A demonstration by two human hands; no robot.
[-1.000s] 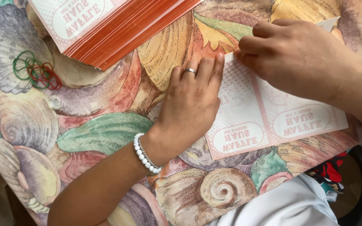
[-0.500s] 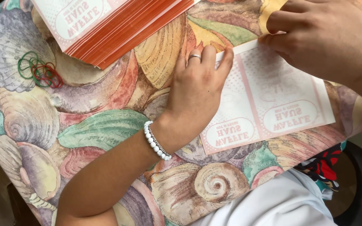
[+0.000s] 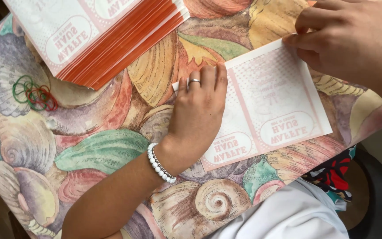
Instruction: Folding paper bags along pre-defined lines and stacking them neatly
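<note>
The left hand [image 3: 198,116] lies flat and unclenched, pinning the near-left part of a pink-printed paper sheet [image 3: 274,104] to the shell-patterned tablecloth [image 3: 111,150]; the right hand [image 3: 349,40] pinches its far edge, seemingly mid-fold. A sheet stack [image 3: 107,40] sits beyond the left hand

A flat white paper sheet [image 3: 274,102] printed in pale pink is laid on a tablecloth [image 3: 111,150] patterned with seashells. The sheet's near-left part is pressed down by the left hand [image 3: 198,113], palm flat; a ring is worn on one finger and a white bead bracelet [image 3: 160,163] at the wrist. The sheet's far edge is pinched by the fingers of the right hand [image 3: 350,40]. A stack of matching sheets with orange edges [image 3: 107,40] is seen at the top left. Green and red rubber bands [image 3: 35,94] are scattered just beside it.
</note>
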